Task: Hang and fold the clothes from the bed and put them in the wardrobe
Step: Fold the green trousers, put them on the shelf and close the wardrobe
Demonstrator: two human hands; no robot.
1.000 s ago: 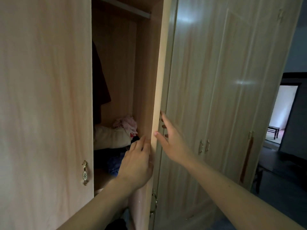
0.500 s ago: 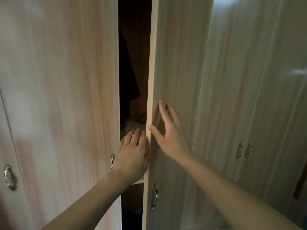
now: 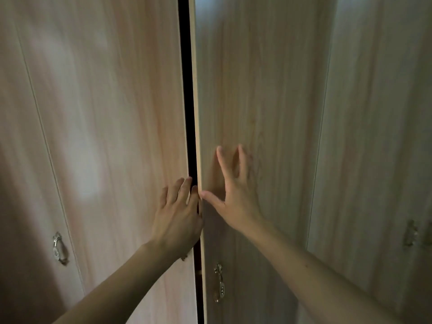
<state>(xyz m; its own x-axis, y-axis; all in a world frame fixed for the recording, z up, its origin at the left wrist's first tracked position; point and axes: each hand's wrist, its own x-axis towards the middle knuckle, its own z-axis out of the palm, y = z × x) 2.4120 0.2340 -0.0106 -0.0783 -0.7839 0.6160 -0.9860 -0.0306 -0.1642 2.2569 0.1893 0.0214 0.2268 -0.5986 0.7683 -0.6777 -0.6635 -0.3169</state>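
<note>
A pale wood-grain wardrobe (image 3: 105, 113) fills the view, its right door (image 3: 257, 90) nearly shut, leaving a thin dark gap. The clothes are out of sight. The right hand (image 3: 233, 197) presses flat, fingers spread wide; the left hand (image 3: 177, 218) rests open at the gap, holding nothing. Likely next: clear the fingers, push closed. A metal handle (image 3: 219, 284) hangs below.

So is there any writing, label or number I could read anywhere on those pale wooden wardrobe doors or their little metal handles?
None: no readable text anywhere in this view.
Pale wood-grain wardrobe doors: bare grain and light glare only.
Ornate metal handle on the left door: decoration, no lettering made out.
Ornate metal handle on the nearly shut door: small dots on it, too blurred to read as characters.
Handles at far right: blurred.
</note>
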